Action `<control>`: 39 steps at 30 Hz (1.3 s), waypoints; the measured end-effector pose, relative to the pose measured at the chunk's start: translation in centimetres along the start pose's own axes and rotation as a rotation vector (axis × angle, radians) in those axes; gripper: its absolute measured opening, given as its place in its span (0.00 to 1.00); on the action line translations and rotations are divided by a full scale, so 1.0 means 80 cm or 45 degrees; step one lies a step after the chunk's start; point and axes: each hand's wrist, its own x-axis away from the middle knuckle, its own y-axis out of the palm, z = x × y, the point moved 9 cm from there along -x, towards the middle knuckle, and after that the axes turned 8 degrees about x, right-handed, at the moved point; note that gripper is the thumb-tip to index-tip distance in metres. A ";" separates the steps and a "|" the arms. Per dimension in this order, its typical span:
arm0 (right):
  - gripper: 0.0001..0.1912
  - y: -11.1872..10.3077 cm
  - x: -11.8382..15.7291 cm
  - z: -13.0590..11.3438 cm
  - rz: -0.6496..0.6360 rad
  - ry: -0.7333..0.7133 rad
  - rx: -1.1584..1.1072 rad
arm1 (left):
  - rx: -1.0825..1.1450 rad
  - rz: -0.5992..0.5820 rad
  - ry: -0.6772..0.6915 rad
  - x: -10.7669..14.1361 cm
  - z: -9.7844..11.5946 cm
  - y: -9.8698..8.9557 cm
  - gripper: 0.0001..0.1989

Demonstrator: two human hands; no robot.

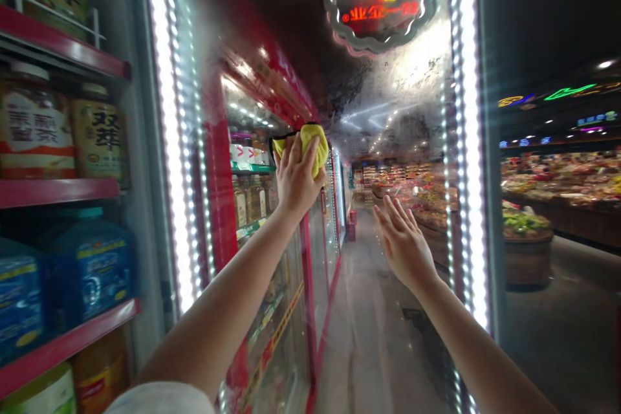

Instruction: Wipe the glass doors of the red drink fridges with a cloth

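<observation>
My left hand presses a yellow cloth with a dark edge flat against the glass door, fingers curved over it. To the right, my right hand is raised with its fingers stretched out and holds nothing; whether its palm touches the glass I cannot tell. Haze or wet streaks cover the upper part of the pane, below a round lit sign with red characters seen in reverse. Bright LED strips run up the door's left and right sides.
Close on the left, shelves with red edges carry jars and blue-wrapped bottles. Red-framed display fridges show in the glass. Produce stands and a shop floor lie to the right.
</observation>
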 end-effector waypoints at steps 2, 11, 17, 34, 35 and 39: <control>0.37 0.000 -0.001 0.004 -0.009 -0.013 -0.042 | 0.063 0.090 -0.082 -0.023 0.014 0.016 0.37; 0.26 -0.030 0.004 0.048 0.085 0.026 -0.075 | -0.017 -0.397 0.416 0.036 0.087 0.061 0.34; 0.29 -0.039 0.001 0.092 0.088 0.119 0.015 | 0.020 0.011 0.017 -0.022 0.049 0.041 0.36; 0.32 -0.048 -0.001 0.134 0.041 0.137 0.032 | 0.024 0.023 0.068 -0.038 0.093 0.079 0.34; 0.31 -0.050 -0.002 0.137 0.035 0.140 0.041 | 0.040 0.045 0.073 -0.049 0.105 0.090 0.34; 0.29 -0.055 0.001 0.156 0.030 0.165 0.051 | 0.033 -0.161 0.294 -0.048 0.170 0.142 0.33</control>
